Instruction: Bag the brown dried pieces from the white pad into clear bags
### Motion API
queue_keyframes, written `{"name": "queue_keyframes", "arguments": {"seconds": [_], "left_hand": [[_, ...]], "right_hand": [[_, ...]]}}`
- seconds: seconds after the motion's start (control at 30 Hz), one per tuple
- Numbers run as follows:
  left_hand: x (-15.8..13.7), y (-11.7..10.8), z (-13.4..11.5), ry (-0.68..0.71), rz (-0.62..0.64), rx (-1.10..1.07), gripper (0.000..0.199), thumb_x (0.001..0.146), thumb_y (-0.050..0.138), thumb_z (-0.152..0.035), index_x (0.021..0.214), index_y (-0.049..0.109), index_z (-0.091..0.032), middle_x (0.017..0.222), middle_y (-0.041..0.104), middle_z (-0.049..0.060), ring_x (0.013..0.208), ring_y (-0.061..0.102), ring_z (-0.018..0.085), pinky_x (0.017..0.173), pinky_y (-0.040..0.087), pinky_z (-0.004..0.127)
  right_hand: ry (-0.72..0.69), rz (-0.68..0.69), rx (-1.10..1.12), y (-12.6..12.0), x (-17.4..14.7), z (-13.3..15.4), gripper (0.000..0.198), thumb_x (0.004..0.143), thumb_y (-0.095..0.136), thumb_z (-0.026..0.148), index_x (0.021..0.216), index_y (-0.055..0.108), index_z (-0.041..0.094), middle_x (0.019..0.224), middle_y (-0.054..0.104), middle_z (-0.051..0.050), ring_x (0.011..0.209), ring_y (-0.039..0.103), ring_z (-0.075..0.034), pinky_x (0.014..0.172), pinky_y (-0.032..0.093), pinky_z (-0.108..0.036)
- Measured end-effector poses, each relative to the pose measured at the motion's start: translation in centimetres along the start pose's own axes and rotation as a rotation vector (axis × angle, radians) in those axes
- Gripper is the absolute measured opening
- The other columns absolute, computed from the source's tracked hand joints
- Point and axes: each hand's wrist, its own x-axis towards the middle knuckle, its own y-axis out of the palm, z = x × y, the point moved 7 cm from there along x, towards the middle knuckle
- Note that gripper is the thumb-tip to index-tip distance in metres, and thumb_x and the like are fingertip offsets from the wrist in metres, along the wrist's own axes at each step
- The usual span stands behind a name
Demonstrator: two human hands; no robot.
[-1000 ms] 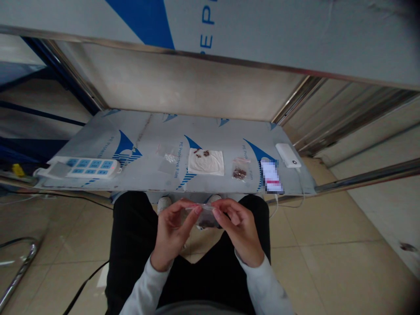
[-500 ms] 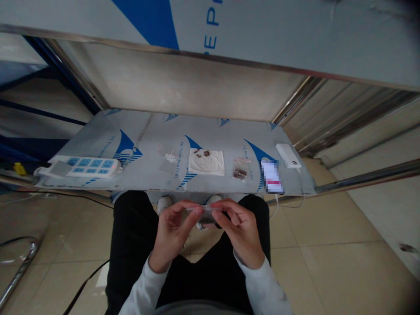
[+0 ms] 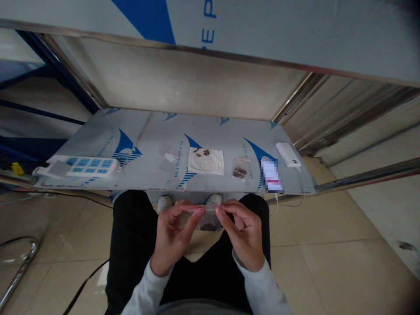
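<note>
Between my hands, above my lap, hangs a small clear zip bag (image 3: 209, 218) with something dark at its bottom. My left hand (image 3: 177, 229) pinches its top edge at the left between thumb and forefinger. At the right end of the same edge, my right hand (image 3: 243, 232) pinches it too. Beyond them on the shelf lies a white cloth (image 3: 206, 162) with several small brown pieces (image 3: 206, 152) on it. Right of the cloth is another clear zip bag (image 3: 240, 169) filled with brown pieces. A clear bag with small whitish bits (image 3: 169, 156) lies to the left.
A white power strip (image 3: 93, 166) lies at the left of the film-covered metal shelf (image 3: 147, 175). At the right are a phone (image 3: 272, 176) and a white power bank (image 3: 288, 155) with cables hanging over the front edge. An upper shelf (image 3: 262, 35) overhangs the far side.
My fingers have shifted slightly apart along the bag's top edge. More of the bag now shows between my hands, and its dark contents are easier to see.
</note>
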Motion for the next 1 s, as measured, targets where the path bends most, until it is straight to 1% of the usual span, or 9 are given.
{"name": "queue_keyframes", "arguments": {"seconds": [0.1, 0.2, 0.3, 0.4, 0.5, 0.67, 0.83, 0.93, 1.0], "left_hand": [[0.0, 0.1, -0.1, -0.024, 0.004, -0.017, 0.009, 0.078, 0.069, -0.024, 0.080, 0.070, -0.016, 0.076, 0.069, 0.004, 0.072, 0.063, 0.014, 0.067, 0.052, 0.023], [0.3, 0.6, -0.1, -0.052, 0.084, -0.023, 0.012, 0.078, 0.069, -0.025, 0.085, 0.070, -0.015, 0.082, 0.071, 0.006, 0.077, 0.065, 0.016, 0.070, 0.053, 0.025], [0.4, 0.9, -0.1, -0.049, 0.143, 0.009, 0.010, 0.078, 0.069, -0.024, 0.082, 0.070, -0.015, 0.080, 0.071, 0.006, 0.075, 0.065, 0.016, 0.071, 0.053, 0.026], [0.4, 0.9, -0.4, -0.022, 0.117, 0.048, 0.009, 0.079, 0.068, -0.024, 0.080, 0.070, -0.016, 0.077, 0.071, 0.006, 0.074, 0.065, 0.016, 0.071, 0.052, 0.026], [0.2, 1.0, -0.6, -0.005, 0.095, 0.076, 0.008, 0.079, 0.068, -0.024, 0.080, 0.070, -0.016, 0.077, 0.071, 0.006, 0.075, 0.065, 0.017, 0.071, 0.052, 0.027], [0.3, 1.0, 0.1, -0.024, 0.092, 0.099, 0.010, 0.077, 0.070, -0.027, 0.079, 0.072, -0.017, 0.075, 0.072, 0.005, 0.072, 0.065, 0.017, 0.069, 0.051, 0.027], [1.5, 0.7, 1.4, -0.041, 0.136, 0.109, 0.017, 0.081, 0.065, -0.033, 0.082, 0.076, -0.020, 0.078, 0.074, 0.005, 0.072, 0.065, 0.018, 0.071, 0.050, 0.029], [2.8, 1.0, 1.5, -0.017, 0.234, 0.167, 0.022, 0.082, 0.063, -0.038, 0.085, 0.077, -0.020, 0.078, 0.074, 0.006, 0.075, 0.065, 0.020, 0.075, 0.049, 0.031], [4.1, 0.8, 2.1, -0.026, 0.286, 0.193, 0.031, 0.087, 0.055, -0.043, 0.088, 0.077, -0.020, 0.085, 0.075, 0.006, 0.083, 0.066, 0.022, 0.082, 0.049, 0.032]], "right_hand": [[-0.009, 0.002, -0.015, 0.1, 0.0, 0.2, 0.005, 0.083, 0.066, 0.022, 0.080, 0.070, 0.022, 0.082, 0.066, -0.005, 0.079, 0.061, -0.018, 0.070, 0.049, -0.029], [-0.019, 0.028, -0.029, 0.3, 0.1, 0.3, 0.005, 0.083, 0.065, 0.022, 0.081, 0.070, 0.022, 0.081, 0.065, -0.005, 0.078, 0.061, -0.018, 0.069, 0.049, -0.030], [-0.033, 0.060, -0.037, 0.6, 0.2, 0.5, 0.005, 0.083, 0.065, 0.020, 0.081, 0.069, 0.022, 0.079, 0.065, -0.004, 0.075, 0.061, -0.017, 0.069, 0.049, -0.029], [-0.024, 0.061, -0.035, 0.7, 0.2, 0.5, 0.004, 0.083, 0.065, 0.019, 0.082, 0.068, 0.022, 0.080, 0.065, -0.003, 0.076, 0.061, -0.016, 0.070, 0.049, -0.028], [0.033, 0.105, 0.004, 1.1, 0.3, 0.2, 0.004, 0.082, 0.066, 0.023, 0.085, 0.068, 0.021, 0.082, 0.065, -0.004, 0.080, 0.062, -0.018, 0.071, 0.051, -0.029], [0.050, 0.095, -0.030, 1.0, 0.6, -0.4, 0.011, 0.084, 0.064, 0.027, 0.076, 0.065, 0.019, 0.076, 0.063, -0.003, 0.073, 0.060, -0.016, 0.067, 0.050, -0.028], [-0.009, 0.079, -0.173, 0.7, 1.6, -0.3, 0.010, 0.084, 0.064, 0.028, 0.079, 0.065, 0.019, 0.077, 0.064, -0.003, 0.073, 0.061, -0.016, 0.069, 0.049, -0.028], [-0.011, 0.140, -0.231, 0.4, 2.8, -0.4, 0.013, 0.083, 0.065, 0.031, 0.078, 0.068, 0.020, 0.075, 0.067, -0.003, 0.070, 0.063, -0.016, 0.068, 0.050, -0.029], [0.034, 0.114, -0.200, -0.9, 4.5, -1.1, 0.016, 0.082, 0.066, 0.035, 0.079, 0.069, 0.019, 0.073, 0.069, -0.003, 0.063, 0.064, -0.016, 0.062, 0.051, -0.028]]}}
